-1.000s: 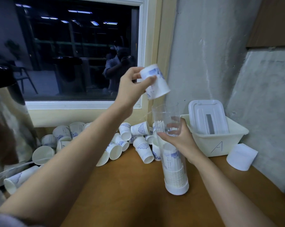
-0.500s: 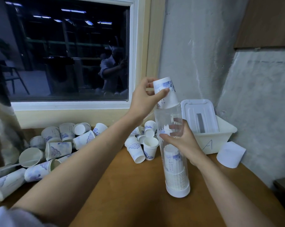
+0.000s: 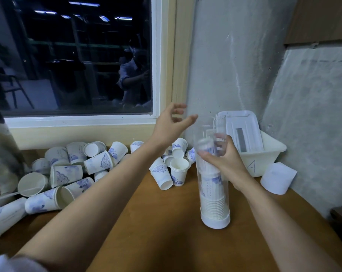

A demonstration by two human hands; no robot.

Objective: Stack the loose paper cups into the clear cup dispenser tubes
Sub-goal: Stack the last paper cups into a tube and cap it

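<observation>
Your right hand (image 3: 223,161) grips the upright tube (image 3: 213,173) on the worktop (image 3: 156,222), your empty, spread left hand (image 3: 170,124) hovers by its mouth, nearer the loose cups (image 3: 72,169) lying left.

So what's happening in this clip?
A person is loading paper cups into a clear dispenser tube standing on a wooden table. The right hand grips the tube midway up; the left hand is open and empty beside its top. A blurred cup sits inside above the stack. Many loose cups lie under the window.
</observation>
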